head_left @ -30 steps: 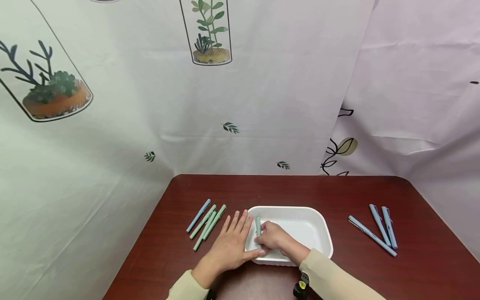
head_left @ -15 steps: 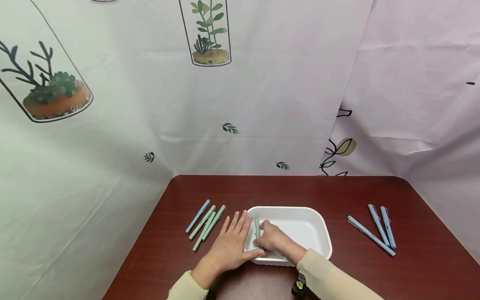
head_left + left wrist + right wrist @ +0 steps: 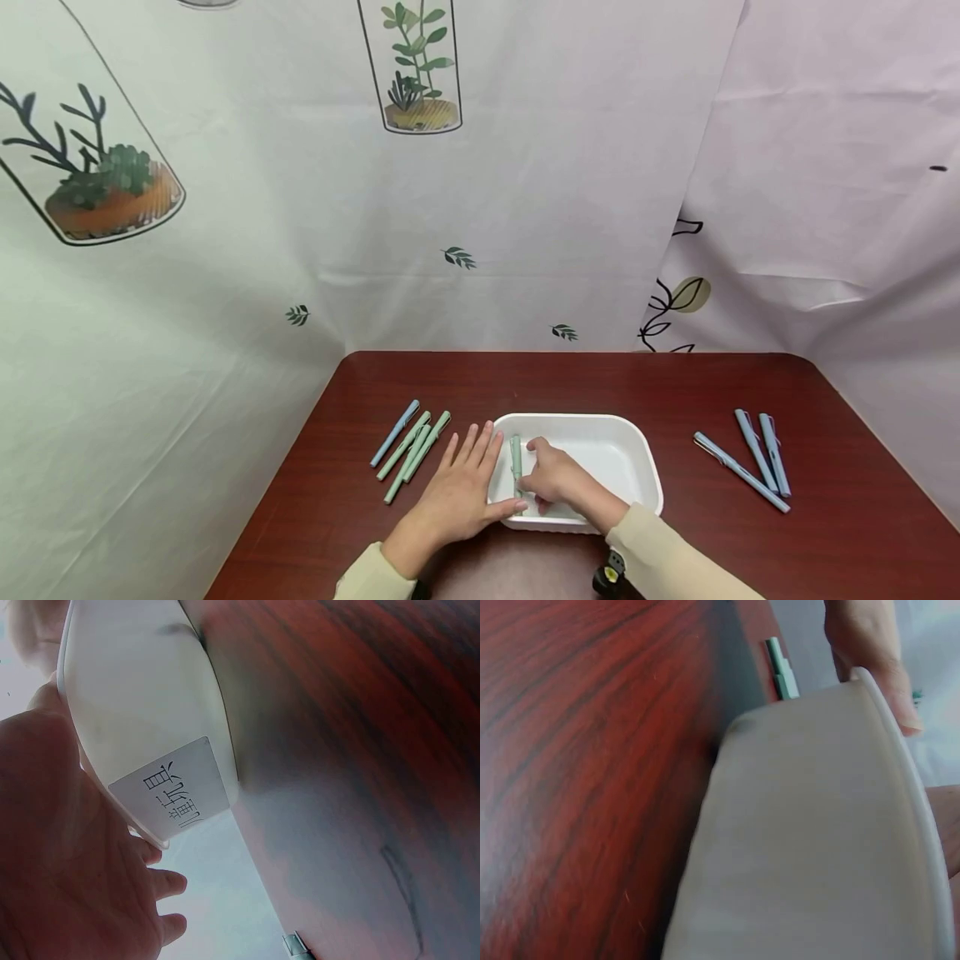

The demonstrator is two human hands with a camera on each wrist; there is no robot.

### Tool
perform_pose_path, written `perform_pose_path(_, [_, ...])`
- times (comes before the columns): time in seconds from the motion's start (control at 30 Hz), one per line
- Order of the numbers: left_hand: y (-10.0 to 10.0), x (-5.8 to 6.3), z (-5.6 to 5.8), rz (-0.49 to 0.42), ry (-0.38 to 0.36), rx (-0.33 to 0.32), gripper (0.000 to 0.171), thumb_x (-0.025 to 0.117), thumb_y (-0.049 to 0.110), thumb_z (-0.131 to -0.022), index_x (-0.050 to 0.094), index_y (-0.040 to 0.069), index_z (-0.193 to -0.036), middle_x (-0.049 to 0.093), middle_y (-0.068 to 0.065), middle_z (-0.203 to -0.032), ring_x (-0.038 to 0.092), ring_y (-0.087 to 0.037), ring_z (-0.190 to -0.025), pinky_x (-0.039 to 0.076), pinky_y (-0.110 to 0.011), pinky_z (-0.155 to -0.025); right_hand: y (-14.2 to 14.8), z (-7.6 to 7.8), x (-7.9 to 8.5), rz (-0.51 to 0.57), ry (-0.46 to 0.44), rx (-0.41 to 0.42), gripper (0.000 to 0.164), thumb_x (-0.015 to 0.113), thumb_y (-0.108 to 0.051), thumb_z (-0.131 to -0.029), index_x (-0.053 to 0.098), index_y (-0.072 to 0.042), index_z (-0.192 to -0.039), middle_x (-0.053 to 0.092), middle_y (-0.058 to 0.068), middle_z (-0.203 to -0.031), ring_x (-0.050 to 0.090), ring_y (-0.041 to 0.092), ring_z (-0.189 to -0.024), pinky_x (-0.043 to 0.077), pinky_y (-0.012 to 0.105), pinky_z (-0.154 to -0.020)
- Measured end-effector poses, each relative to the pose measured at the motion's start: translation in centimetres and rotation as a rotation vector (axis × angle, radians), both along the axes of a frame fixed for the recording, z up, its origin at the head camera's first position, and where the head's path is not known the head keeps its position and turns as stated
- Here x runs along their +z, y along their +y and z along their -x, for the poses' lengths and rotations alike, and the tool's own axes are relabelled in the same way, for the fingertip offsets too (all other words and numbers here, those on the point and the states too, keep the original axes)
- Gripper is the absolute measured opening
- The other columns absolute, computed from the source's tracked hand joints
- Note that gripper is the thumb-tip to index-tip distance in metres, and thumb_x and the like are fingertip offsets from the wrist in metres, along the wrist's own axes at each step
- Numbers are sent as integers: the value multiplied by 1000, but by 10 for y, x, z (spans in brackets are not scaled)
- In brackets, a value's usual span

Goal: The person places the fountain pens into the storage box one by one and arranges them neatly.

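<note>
A white plastic tray [image 3: 607, 454] stands on the table, and a light green capped pen [image 3: 516, 454] lies lengthwise along its left inner side. My left hand [image 3: 452, 492] rests flat on the tray's left rim, fingers spread and thumb across the near corner. Inside the tray, just right of the pen, is my right hand [image 3: 561, 479]; its index finger and thumb are parted, with the thumb tip right at the pen's lower part. The left wrist view shows the left palm [image 3: 67, 847] against the tray's outer wall [image 3: 135, 697], which bears a printed label [image 3: 174, 791].
Left of the tray lie three green pens [image 3: 414, 454] close together and a blue pen [image 3: 395, 433]. Three light blue pens [image 3: 753, 454] lie at the right of the dark red wooden table [image 3: 600, 379]. A patterned cloth [image 3: 555, 208] hangs behind the table's far edge.
My right hand has let go of the green pen and shifted slightly right, its finger and thumb parting. The pen lies in the tray. The left hand has stayed in place.
</note>
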State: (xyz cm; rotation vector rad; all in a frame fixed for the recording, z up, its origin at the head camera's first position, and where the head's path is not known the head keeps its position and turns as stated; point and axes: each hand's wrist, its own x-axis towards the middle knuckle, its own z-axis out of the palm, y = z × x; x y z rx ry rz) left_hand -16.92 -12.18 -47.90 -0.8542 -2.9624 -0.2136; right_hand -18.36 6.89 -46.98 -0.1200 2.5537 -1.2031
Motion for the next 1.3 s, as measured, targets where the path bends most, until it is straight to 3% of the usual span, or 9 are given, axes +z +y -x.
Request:
perform_pose_path(0.2, [1, -1, 1, -4, 17, -3, 100, 45, 77, -92, 26, 6, -161, 20, -17, -167, 16, -35, -155, 17, -57, -122, 18, -8, 10, -50, 108, 27, 61, 76, -9, -82, 51, 5, -136, 59, 1, -71, 57, 13, -50, 42, 28, -53])
perform_pose_path(0.57, [1, 0, 0, 5, 9, 9, 102, 45, 78, -91, 25, 7, -161, 21, -16, -167, 20, -36, -154, 18, -56, -122, 47, -23, 32, -94, 201, -48, 59, 80, -16, -83, 57, -6, -136, 66, -1, -92, 57, 9, -66, 47, 32, -65])
perform_pose_path(0.8, [2, 0, 1, -3, -8, 14, 101, 48, 76, -91, 24, 8, -162, 18, -14, -168, 18, -35, -155, 17, -55, -123, 69, -28, 41, -91, 205, -85, 61, 80, -17, -84, 56, -6, -139, 69, 1, -101, 61, 11, -72, 49, 32, -66])
perform_pose_path(1.03, [2, 0, 0, 0, 1, 5, 102, 45, 78, -91, 25, 7, -161, 19, -15, -168, 19, -36, -154, 18, -56, -122, 95, -37, 47, -8, 170, -111, 62, 77, -18, -87, 52, -5, -142, 68, 7, -110, 64, 14, -69, 51, 32, -62])
perform_pose_path(1.3, [1, -1, 0, -18, 2, 1, 101, 50, 76, -91, 26, 7, -161, 19, -15, -168, 19, -36, -154, 18, -57, -122, 123, -46, 54, 4, 186, -133, 62, 76, -20, -89, 50, -3, -143, 66, 13, -118, 67, 18, -92, 55, 28, -67])
